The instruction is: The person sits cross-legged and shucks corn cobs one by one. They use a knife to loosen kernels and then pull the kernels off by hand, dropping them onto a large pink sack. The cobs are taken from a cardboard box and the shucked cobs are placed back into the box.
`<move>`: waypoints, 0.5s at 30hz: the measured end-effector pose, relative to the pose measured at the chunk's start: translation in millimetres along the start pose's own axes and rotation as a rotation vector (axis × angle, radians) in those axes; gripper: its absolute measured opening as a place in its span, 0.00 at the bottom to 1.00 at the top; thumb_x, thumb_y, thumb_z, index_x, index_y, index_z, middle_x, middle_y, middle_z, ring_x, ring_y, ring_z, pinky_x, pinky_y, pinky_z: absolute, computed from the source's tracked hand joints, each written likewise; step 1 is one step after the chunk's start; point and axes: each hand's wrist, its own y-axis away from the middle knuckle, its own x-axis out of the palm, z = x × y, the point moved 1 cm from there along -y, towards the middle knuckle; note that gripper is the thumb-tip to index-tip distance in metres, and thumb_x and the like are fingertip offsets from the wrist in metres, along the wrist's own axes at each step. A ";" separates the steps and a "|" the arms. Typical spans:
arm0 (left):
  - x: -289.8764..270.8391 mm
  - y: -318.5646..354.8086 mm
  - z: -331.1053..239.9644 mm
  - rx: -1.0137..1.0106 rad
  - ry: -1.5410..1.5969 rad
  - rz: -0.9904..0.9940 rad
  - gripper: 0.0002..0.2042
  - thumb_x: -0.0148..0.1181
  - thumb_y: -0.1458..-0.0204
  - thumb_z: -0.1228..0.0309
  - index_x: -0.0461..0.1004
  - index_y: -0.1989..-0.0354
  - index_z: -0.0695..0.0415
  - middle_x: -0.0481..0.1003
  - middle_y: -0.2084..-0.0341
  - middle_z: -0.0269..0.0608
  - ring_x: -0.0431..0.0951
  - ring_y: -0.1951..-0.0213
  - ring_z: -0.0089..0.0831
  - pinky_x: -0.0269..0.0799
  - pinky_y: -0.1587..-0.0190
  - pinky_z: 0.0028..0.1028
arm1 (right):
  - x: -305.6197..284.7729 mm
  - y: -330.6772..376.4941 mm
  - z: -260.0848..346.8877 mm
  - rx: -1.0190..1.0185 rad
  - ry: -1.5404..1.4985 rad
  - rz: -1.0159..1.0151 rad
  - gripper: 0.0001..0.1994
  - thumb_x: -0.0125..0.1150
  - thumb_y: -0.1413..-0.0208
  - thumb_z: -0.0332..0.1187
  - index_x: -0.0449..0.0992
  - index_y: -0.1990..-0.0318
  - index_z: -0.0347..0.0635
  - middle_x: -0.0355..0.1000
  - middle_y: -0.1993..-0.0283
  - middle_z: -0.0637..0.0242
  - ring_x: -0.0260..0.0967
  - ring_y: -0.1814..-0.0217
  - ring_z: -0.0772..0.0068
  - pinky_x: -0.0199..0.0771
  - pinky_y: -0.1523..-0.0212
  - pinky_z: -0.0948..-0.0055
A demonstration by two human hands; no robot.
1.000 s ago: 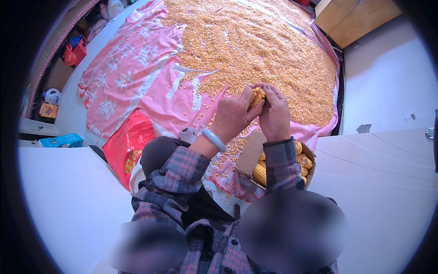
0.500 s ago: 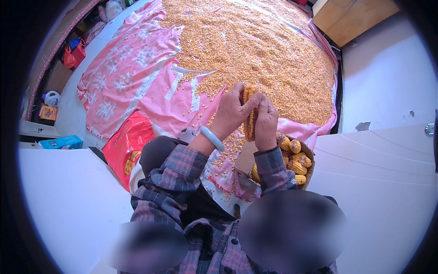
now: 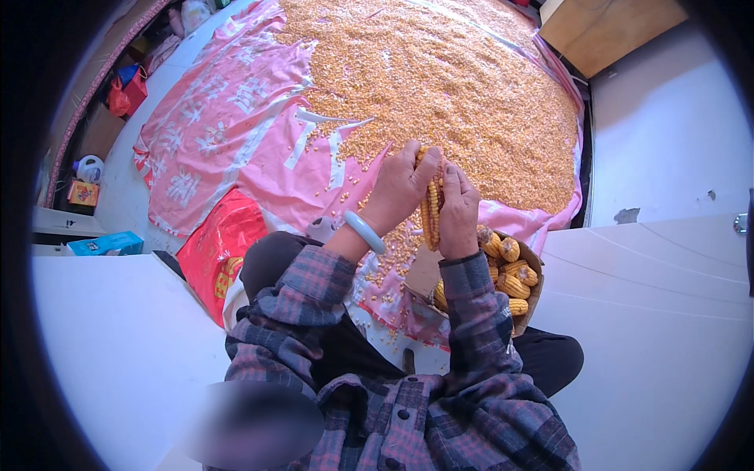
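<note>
An ear of corn [image 3: 431, 216] is held upright between my two hands, in front of me. My left hand [image 3: 399, 187], with a pale bracelet on its wrist, is closed around the ear's upper part, thumb on top. Closed on the ear's right side is my right hand [image 3: 459, 213], its thumb and fingers near the other thumb. Yellow kernels show along the ear's left side, and a reddish, bare-looking strip runs near its top right. Beside my right forearm stands a cardboard box [image 3: 536, 294] with several ears of corn [image 3: 514, 286] in it.
Loose kernels [image 3: 440, 86] cover a large area of a pink sheet [image 3: 212, 129] ahead. A red bag [image 3: 224, 251] lies left of my knee. White panels [image 3: 118, 330] flank me. A wooden piece of furniture [image 3: 609, 35] stands far right; a blue box [image 3: 106, 244] is at left.
My left thumb has shifted up along the ear. The ear is turned slightly, and more of its reddish strip shows. Both hands still hold it in nearly the same place.
</note>
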 end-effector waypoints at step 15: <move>-3.2 -1.4 -4.4 -0.176 0.515 0.233 0.13 0.45 0.40 0.59 0.69 0.62 0.55 0.62 0.81 0.22 0.58 0.81 0.11 0.52 0.81 0.14 | -13.8 -11.7 0.9 0.153 -0.103 0.067 0.17 0.39 0.37 0.33 0.64 0.47 0.32 0.68 0.54 0.60 0.65 0.53 0.75 0.65 0.54 0.79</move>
